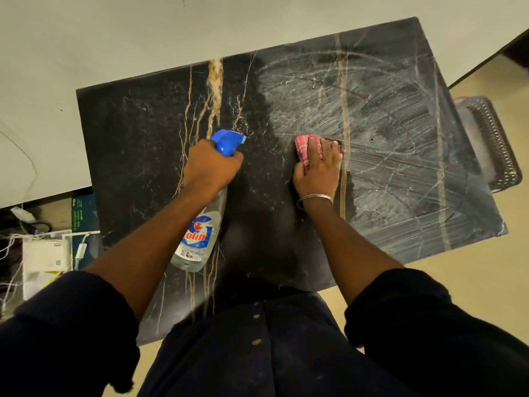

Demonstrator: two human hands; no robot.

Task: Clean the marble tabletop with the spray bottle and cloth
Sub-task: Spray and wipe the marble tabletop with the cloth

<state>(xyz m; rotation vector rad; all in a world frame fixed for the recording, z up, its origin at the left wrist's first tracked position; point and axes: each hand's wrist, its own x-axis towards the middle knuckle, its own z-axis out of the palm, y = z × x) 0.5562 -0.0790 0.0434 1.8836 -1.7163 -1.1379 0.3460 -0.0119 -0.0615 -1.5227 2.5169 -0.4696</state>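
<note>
A black marble tabletop [137,133] with gold and white veins fills the middle of the view. Its right half is covered in whitish wipe streaks; its left half looks dark and dry. My left hand [210,164] grips the neck of a clear spray bottle [197,239] with a blue trigger head, nozzle pointing away over the table's centre. My right hand [317,170] presses flat on a pink cloth [303,147] on the marble, just left of a gold vein. A thin bangle sits on my right wrist.
A pale wall runs behind the table. At the right edge stands a dark mesh basket [498,144]. On the floor at left lie white boxes [43,256], a teal box [83,213] and several cables. Beige floor shows at right and below.
</note>
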